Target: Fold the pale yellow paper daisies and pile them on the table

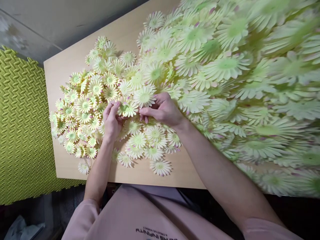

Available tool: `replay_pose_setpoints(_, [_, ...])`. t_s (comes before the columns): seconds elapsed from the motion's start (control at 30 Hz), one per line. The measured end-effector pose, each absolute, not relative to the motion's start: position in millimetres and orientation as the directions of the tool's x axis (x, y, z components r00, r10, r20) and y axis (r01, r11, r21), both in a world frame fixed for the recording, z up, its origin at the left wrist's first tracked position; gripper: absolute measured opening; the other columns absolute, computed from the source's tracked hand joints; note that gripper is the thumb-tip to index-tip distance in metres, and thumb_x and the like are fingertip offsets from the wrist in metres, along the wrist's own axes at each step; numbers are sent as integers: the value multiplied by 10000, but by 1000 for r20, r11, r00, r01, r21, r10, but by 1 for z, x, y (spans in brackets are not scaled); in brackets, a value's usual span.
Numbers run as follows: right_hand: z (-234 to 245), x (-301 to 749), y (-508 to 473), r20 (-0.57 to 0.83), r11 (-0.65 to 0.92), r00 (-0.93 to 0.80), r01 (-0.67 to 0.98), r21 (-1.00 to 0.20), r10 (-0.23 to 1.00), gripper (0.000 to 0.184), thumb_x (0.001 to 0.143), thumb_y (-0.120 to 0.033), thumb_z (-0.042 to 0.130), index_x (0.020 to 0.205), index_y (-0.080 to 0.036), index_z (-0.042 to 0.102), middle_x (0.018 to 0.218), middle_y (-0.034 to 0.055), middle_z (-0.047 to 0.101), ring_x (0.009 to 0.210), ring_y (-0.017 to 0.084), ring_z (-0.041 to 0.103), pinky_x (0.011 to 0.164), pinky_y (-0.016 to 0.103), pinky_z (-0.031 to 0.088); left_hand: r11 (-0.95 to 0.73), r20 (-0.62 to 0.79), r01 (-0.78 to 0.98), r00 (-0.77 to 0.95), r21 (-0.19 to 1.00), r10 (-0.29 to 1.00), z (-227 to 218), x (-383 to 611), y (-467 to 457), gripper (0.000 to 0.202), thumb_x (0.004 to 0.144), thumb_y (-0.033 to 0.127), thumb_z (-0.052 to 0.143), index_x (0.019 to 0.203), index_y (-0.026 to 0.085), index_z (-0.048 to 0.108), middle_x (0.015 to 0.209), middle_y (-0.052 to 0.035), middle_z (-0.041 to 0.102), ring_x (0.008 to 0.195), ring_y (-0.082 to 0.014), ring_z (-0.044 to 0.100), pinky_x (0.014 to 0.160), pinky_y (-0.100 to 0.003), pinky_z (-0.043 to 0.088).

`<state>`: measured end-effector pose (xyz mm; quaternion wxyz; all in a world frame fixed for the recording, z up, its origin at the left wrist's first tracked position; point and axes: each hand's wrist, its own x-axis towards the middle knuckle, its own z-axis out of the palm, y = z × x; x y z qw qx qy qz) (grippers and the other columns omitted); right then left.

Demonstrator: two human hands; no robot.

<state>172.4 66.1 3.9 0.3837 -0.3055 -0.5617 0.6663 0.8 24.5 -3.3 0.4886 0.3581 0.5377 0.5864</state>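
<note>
A big heap of pale yellow-green artificial daisy heads (220, 66) with green centres and pink-tipped petals covers a light wooden table (65, 66). My left hand (111, 121) and my right hand (162, 110) meet over the heap's near middle. Both pinch one daisy head (128, 108) between thumb and fingertips, the left from its left side, the right from its right side. A larger daisy (144, 96) lies just above my right fingers. Loose single daisies (160, 166) lie near the table's front edge.
A yellow-green foam mat (22, 133) with a woven pattern hangs or lies to the left of the table. Grey floor (50, 20) shows behind it. The heap rises high and blurred on the right (275, 100). My pink sleeves and lap (140, 216) are below the table edge.
</note>
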Motion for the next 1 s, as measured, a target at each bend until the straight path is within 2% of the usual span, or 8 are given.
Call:
replay_pose_setpoints(0.13, [1, 175, 68, 21, -106, -502, -222, -969, 865, 192, 737, -274, 720, 570, -212, 647, 499, -1, 643, 382, 124, 543, 356, 256, 435, 104, -165, -262, -225, 959, 960, -2, 4, 23, 220, 831, 436, 688, 813, 237, 598, 673, 39, 507, 457, -31, 436, 400, -163, 425])
replay_pose_setpoints(0.23, [-1, 176, 69, -2, -145, -471, -268, -952, 882, 185, 708, -255, 693, 546, -214, 612, 446, -18, 587, 334, 103, 480, 313, 231, 358, 100, -167, -302, -208, 948, 964, -1, 9, 21, 247, 817, 456, 701, 828, 241, 580, 713, 31, 533, 525, -42, 518, 461, -169, 506])
replay_pose_setpoints(0.4, [-3, 176, 69, -56, -202, -402, -332, -922, 914, 156, 639, -231, 651, 505, -222, 569, 460, -9, 576, 329, 96, 452, 283, 231, 314, 115, -168, -272, -180, 956, 969, 1, 14, 18, 273, 836, 493, 670, 863, 252, 546, 780, 15, 578, 662, -83, 640, 600, -228, 604])
replay_pose_setpoints(0.73, [-1, 173, 70, -63, -247, -418, -404, -881, 906, 141, 569, -181, 591, 447, -211, 530, 397, -20, 498, 316, 87, 356, 294, 246, 202, 72, -130, -251, -223, 965, 966, 0, 18, 16, 293, 859, 526, 633, 874, 253, 526, 809, 18, 585, 669, -75, 621, 615, -233, 619])
replay_pose_setpoints(0.9, [-2, 171, 70, -43, -246, -429, -430, -869, 902, 145, 572, -167, 586, 460, -212, 505, 390, -27, 460, 312, 85, 345, 299, 245, 178, 17, -94, -281, -261, 960, 961, -2, 23, 13, 271, 874, 493, 634, 878, 249, 517, 825, 25, 599, 644, -57, 603, 633, -231, 619])
replay_pose_setpoints(1.0, [-7, 175, 72, -14, -185, -397, -397, -899, 918, 297, 650, -241, 631, 454, -229, 409, 424, -29, 397, 358, 89, 336, 315, 248, 235, -5, -60, -240, -259, 971, 964, -2, 14, 15, 219, 927, 470, 567, 966, 257, 535, 943, -4, 667, 757, -91, 672, 693, -286, 622])
